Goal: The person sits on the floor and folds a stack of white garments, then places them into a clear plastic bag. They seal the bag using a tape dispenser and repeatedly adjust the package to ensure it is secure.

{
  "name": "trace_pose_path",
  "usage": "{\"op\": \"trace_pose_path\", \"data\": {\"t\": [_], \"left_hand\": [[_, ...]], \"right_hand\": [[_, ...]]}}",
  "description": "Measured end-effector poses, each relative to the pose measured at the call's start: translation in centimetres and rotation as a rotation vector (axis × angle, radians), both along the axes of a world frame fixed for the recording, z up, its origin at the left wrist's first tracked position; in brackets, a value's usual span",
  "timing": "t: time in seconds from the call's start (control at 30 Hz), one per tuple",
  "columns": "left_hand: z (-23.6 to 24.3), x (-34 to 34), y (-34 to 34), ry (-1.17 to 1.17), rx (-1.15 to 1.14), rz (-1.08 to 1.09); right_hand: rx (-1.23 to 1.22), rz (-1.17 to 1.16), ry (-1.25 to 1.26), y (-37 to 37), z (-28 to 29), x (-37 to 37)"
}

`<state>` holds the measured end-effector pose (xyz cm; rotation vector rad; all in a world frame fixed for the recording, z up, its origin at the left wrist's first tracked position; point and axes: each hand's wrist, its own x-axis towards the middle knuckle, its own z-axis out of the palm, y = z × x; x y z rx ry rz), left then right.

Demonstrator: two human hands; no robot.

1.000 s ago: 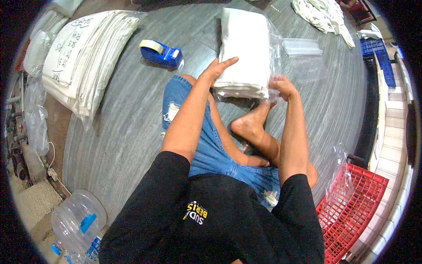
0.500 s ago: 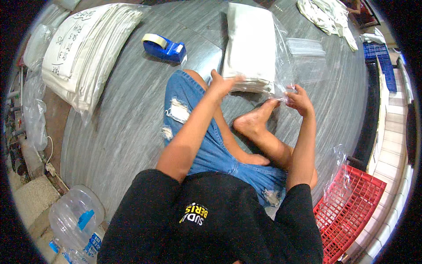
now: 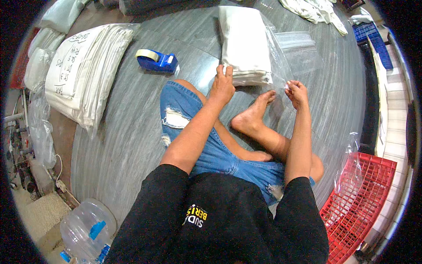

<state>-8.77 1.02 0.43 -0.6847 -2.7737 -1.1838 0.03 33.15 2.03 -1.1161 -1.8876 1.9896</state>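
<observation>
A folded white fabric bundle (image 3: 242, 42) in clear plastic (image 3: 278, 57) lies on the grey floor (image 3: 118, 149) beyond my crossed legs. My left hand (image 3: 223, 83) is at the bundle's near left corner, fingers bent against it and closed on that edge. My right hand (image 3: 296, 93) pinches the loose end of the clear bag, pulled out toward the bundle's lower right. Flat clear bags (image 3: 302, 50) lie just right of the bundle. A blue tape dispenser (image 3: 162, 64) with a pale roll stands left of my left hand.
A big white fabric stack (image 3: 85, 75) lies at left. Crumpled white cloth (image 3: 312, 11) is at top right, near a blue crate (image 3: 373, 44). A red crate (image 3: 356, 202) stands lower right, large empty plastic bottles (image 3: 83, 231) lower left, pipes and a cable along the left edge.
My right hand has drawn the bag's end out to the right, away from the fabric. My left hand has shifted on the bundle's near edge, its fingers now pointing upward.
</observation>
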Motion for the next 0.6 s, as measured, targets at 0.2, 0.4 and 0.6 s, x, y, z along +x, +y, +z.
{"op": "trace_pose_path", "data": {"t": [0.2, 0.4, 0.6], "left_hand": [[-1.2, 1.6, -0.3, -0.154, -0.059, 0.086], [-0.6, 1.4, -1.8, -0.009, -0.107, 0.013], [0.4, -3.5, -2.9, -0.093, -0.331, -0.2]], "right_hand": [[-0.107, -0.074, -0.019, 0.7, -1.7, 2.2], [-0.058, -0.074, -0.009, 1.7, -1.7, 2.6], [-0.042, -0.076, -0.042, 2.4, -1.2, 2.1]]}}
